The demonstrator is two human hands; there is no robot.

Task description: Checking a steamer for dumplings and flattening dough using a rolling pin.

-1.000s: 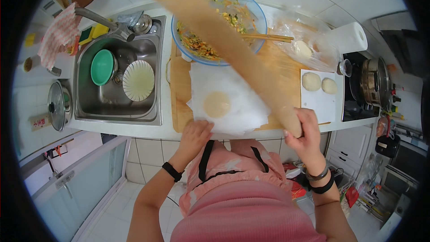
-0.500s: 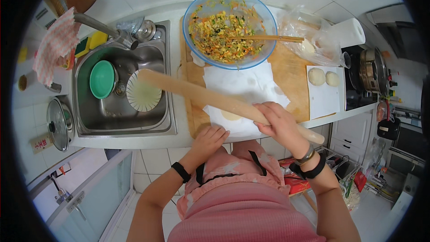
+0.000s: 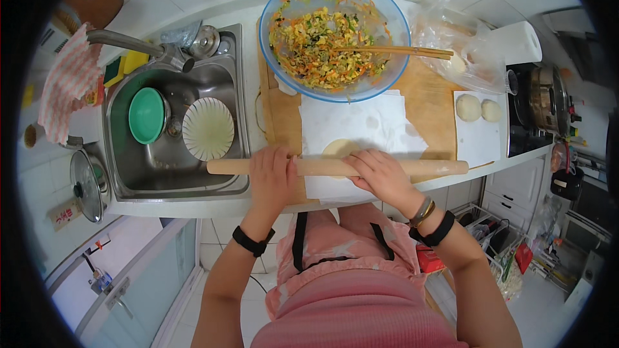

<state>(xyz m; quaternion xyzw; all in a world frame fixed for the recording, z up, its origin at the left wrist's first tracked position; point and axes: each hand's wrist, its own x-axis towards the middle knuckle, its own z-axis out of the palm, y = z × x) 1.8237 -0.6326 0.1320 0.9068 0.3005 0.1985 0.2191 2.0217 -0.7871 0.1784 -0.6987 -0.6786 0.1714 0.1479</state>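
Note:
A long wooden rolling pin [image 3: 425,167] lies level across the near edge of the white paper [image 3: 387,116]. My left hand [image 3: 271,176] is closed over it left of the paper. My right hand [image 3: 382,179] grips it right of its middle, fingers curled over the top. Between my hands, a flat pale round of dough [image 3: 339,147] shows on the paper, its near part hidden under the pin. Beyond the paper stands a large clear bowl [image 3: 401,71] with a blue rim, holding chopped vegetable filling [image 3: 329,48], with chopsticks [image 3: 412,51] across its right side.
A wooden board [image 3: 281,125] lies under the paper. Two dough balls [image 3: 469,108] sit on another white sheet [image 3: 477,145] to the right, near a plastic bag [image 3: 451,38] and a stove. In the sink [image 3: 242,90] at left are a green basin [image 3: 146,116] and a fluted plate [image 3: 207,127].
The rolling pin has swung from a slant over the sink to level over the dough. My left hand has moved from the board's near edge onto the pin.

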